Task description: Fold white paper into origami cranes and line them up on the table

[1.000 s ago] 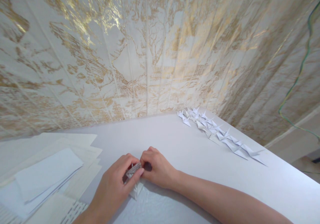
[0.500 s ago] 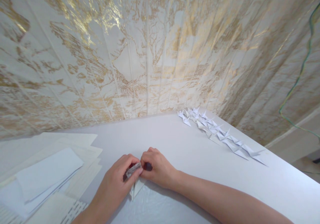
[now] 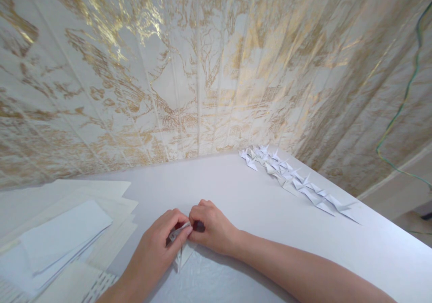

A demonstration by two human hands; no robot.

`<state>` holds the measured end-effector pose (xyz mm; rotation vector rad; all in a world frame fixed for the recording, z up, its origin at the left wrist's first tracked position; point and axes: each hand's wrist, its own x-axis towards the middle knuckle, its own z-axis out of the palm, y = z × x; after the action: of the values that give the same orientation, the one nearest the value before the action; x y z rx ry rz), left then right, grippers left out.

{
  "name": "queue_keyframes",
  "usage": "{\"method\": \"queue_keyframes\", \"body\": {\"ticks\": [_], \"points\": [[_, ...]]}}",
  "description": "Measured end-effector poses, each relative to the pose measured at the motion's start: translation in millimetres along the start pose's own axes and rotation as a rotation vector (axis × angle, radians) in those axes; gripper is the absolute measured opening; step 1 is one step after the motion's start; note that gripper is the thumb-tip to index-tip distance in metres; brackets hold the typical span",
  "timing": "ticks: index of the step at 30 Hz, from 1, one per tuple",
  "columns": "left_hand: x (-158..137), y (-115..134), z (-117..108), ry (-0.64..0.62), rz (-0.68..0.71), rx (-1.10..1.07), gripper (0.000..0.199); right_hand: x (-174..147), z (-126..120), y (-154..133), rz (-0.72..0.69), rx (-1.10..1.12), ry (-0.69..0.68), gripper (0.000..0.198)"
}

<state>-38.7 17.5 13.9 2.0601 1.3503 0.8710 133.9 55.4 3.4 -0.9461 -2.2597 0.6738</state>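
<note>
In the head view, the left hand (image 3: 157,240) grips a small folded paper (image 3: 184,255) low in the middle, thumb in front and fingers behind. The right hand (image 3: 212,228) is curled, thumb and forefinger seemingly pinched on the paper's right end, though the fingertips hide the contact. The paper lies over the near part of the table (image 3: 216,183), one point toward the wearer.

To work it well, the left pinch should stay firm and close to the crease, while the right presses lightly with edges matched, since thin layers could slip or tear.

No brand or label shows. The dark dashes on a sheet (image 3: 99,287) at lower left cannot be read; the folded cranes (image 3: 302,181) at right show no writing.
</note>
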Motion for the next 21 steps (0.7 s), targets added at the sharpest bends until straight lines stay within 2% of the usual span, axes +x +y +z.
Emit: {"method": "queue_keyframes", "body": {"ticks": [21], "points": [[0.2,4.8,-1.5,-0.067,-0.101,0.018,0.027,-0.1,1.1,1.6,-0.045,0.025,-0.003,0.031]]}}
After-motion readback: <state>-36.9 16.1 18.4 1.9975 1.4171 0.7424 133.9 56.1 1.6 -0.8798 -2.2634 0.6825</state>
